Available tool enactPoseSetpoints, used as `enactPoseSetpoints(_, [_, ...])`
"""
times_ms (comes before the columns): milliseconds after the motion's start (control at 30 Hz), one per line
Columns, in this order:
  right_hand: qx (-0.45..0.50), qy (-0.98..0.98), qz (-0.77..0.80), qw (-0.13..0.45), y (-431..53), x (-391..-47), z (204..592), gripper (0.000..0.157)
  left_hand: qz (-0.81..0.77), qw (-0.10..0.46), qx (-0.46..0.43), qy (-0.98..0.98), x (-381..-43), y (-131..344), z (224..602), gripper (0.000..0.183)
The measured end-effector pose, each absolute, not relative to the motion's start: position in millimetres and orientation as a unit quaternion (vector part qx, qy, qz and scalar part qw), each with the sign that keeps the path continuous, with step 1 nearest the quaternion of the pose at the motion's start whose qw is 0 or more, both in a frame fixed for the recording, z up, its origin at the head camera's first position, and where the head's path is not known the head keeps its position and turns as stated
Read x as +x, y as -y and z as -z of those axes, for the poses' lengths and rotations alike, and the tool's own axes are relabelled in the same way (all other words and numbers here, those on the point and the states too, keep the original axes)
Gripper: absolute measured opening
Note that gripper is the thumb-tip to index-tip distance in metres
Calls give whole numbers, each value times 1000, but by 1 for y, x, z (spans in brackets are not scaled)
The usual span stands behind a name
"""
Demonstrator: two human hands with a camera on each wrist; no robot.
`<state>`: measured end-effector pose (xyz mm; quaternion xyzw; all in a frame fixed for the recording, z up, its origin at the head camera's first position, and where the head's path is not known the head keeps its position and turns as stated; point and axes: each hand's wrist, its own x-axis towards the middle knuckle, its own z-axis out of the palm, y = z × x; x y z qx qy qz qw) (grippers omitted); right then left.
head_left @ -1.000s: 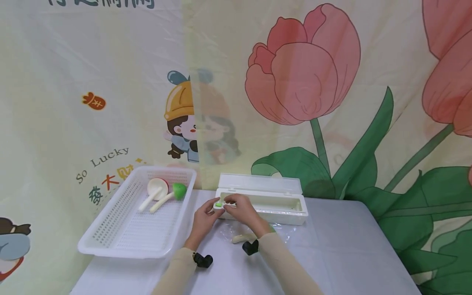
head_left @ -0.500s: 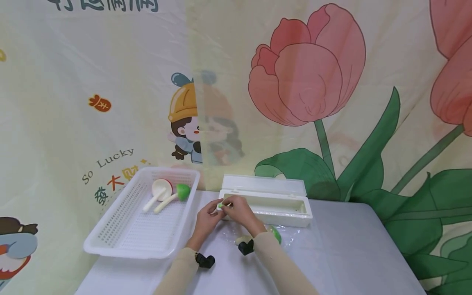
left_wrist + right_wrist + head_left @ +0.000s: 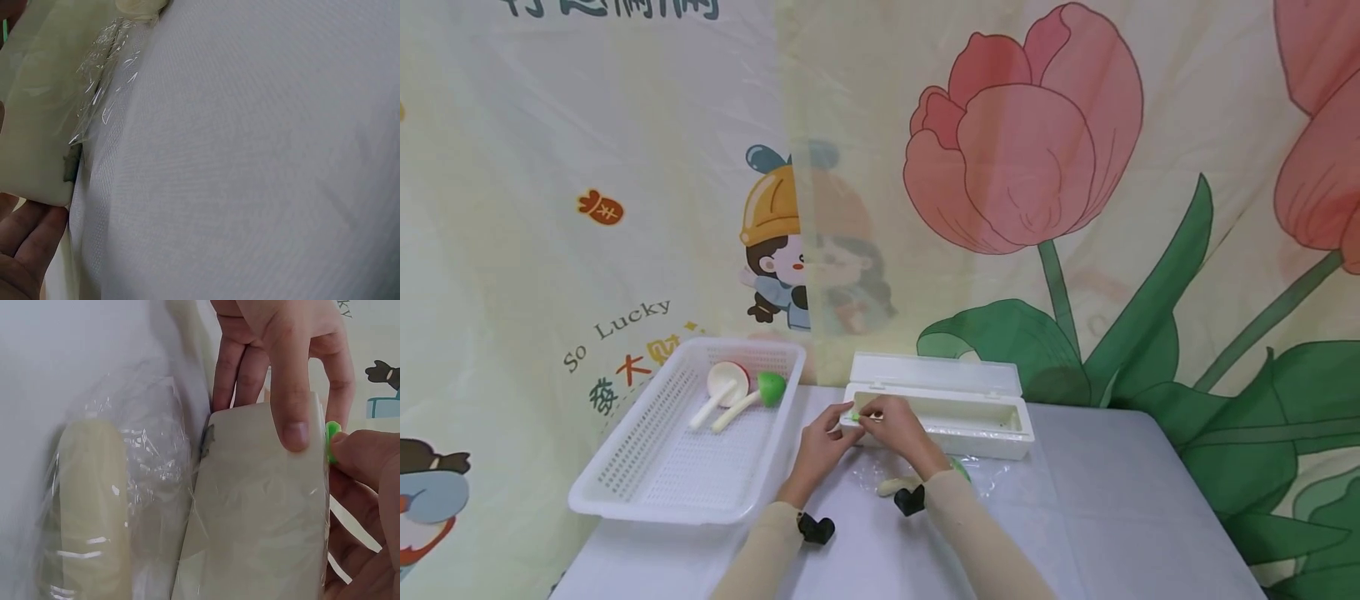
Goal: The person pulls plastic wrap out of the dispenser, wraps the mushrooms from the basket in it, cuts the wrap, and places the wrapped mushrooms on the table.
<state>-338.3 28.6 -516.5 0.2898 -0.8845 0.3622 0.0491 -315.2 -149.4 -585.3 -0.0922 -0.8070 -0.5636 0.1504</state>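
A long white cling film box (image 3: 992, 444) lies on the table, its lid (image 3: 943, 373) raised at the back. My left hand (image 3: 817, 446) grips the box's left end, thumb on the front wall in the right wrist view and other fingers around the end. With thumb and fingers, my right hand (image 3: 898, 429) pinches a small green slider (image 3: 332, 436) at the box's top front edge. Before the box lies clear film (image 3: 150, 444) over a pale-handled utensil (image 3: 94, 506); its green end shows partly behind my right wrist in the head view.
A white perforated basket (image 3: 625, 512) stands on the left. In it lie a white ladle with a red rim (image 3: 727, 385) and a green-headed spoon (image 3: 771, 388). White cloth (image 3: 1120, 500) covers the table, and a printed curtain (image 3: 850, 100) hangs behind.
My right hand shifts slightly left, then slightly back right, with the green slider at its fingertips. My left hand stays at the box's left end. The head view shifts a little.
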Motion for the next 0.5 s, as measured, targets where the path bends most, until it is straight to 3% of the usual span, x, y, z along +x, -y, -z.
enactPoseSetpoints(500, [282,908,-300,74,-39,-336,514,13,610,130,-81,777,-315,149,584,51])
